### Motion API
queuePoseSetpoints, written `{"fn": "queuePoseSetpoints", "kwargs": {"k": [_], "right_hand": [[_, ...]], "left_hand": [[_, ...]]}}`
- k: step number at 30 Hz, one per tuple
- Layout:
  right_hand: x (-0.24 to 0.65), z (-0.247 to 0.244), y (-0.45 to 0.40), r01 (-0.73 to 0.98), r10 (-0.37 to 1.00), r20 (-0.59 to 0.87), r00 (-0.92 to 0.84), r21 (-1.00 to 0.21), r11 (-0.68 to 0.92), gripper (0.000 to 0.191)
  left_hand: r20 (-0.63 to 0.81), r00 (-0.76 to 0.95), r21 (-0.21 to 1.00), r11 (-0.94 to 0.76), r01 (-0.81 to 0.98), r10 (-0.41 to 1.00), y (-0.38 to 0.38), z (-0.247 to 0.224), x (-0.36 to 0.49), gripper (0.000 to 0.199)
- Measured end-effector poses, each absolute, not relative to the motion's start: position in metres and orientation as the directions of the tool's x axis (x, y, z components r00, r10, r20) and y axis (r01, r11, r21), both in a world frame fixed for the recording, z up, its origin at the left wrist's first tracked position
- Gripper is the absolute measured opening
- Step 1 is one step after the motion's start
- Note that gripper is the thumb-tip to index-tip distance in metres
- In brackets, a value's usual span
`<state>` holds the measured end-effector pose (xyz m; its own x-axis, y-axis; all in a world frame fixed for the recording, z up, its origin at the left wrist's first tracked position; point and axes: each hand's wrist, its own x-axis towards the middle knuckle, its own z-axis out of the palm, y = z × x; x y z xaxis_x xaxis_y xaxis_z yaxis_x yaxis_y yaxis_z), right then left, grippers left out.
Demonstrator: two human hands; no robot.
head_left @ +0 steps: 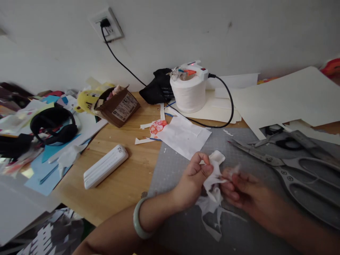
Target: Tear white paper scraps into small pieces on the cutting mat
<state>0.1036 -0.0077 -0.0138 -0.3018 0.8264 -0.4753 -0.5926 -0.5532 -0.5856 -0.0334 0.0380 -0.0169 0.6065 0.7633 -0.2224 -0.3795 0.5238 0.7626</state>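
Note:
Between the thumb and fingers of my left hand (191, 179) is a torn, crumpled piece of thin white paper (212, 180). Ragged strips of it hang down over the grey cutting mat (170, 184). My right hand (243, 187), somewhat blurred, is closed on a small whitish scrap (234, 171) just right of the paper. Behind my left hand lies a flat white sheet (183, 136), with a red-drawn cutout (158, 127) at its left edge. Large metal scissors (273, 161) rest to the right of my right hand.
A white roll (188, 94) with a corded tool on top stands at the back. Left of it are a black pouch (156, 86) and an opened cardboard box (118, 106). A white power bank (106, 166) and black headphones (54, 125) lie at left. Large pale card (287, 99) covers the back right.

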Motion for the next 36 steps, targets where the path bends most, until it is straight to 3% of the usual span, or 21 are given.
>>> {"fn": "queuePoseSetpoints", "kwargs": {"k": [5, 11, 15, 18, 21, 29, 33, 36], "right_hand": [[0.105, -0.014, -0.004, -0.457, 0.832, -0.471, -0.293, -0.695, -0.555, 0.033], [0.1, -0.015, -0.005, -0.228, 0.831, -0.499, -0.248, -0.803, -0.55, 0.04], [0.102, -0.012, -0.007, -0.287, 0.828, -0.493, -0.266, -0.78, -0.556, 0.04], [0.106, -0.011, -0.006, -0.479, 0.827, -0.433, -0.358, -0.676, -0.561, 0.039], [0.109, -0.012, -0.005, -0.581, 0.828, -0.419, -0.372, -0.591, -0.56, 0.034], [0.107, -0.019, -0.002, -0.24, 0.843, -0.433, -0.318, -0.824, -0.514, 0.04], [0.106, -0.019, -0.004, -0.2, 0.837, -0.446, -0.316, -0.831, -0.519, 0.039], [0.106, -0.018, -0.006, -0.274, 0.808, -0.479, -0.343, -0.771, -0.574, 0.038]], "left_hand": [[-0.183, 0.622, 0.814, 0.472, -0.339, 0.762, 0.035, -0.026, -0.031, 0.026], [-0.225, 0.668, 0.918, 0.384, -0.099, 0.709, 0.029, -0.025, -0.036, 0.023], [-0.213, 0.694, 0.881, 0.443, -0.168, 0.688, 0.033, -0.019, -0.037, 0.025], [-0.2, 0.642, 0.812, 0.492, -0.315, 0.74, 0.037, -0.015, -0.036, 0.033], [-0.187, 0.633, 0.804, 0.487, -0.341, 0.751, 0.035, -0.015, -0.035, 0.035], [-0.117, 0.649, 0.962, 0.249, -0.115, 0.752, 0.028, -0.027, -0.039, 0.028], [-0.114, 0.659, 0.976, 0.208, -0.066, 0.743, 0.029, -0.022, -0.039, 0.026], [-0.129, 0.69, 0.933, 0.324, -0.159, 0.712, 0.031, -0.016, -0.038, 0.028]]}}
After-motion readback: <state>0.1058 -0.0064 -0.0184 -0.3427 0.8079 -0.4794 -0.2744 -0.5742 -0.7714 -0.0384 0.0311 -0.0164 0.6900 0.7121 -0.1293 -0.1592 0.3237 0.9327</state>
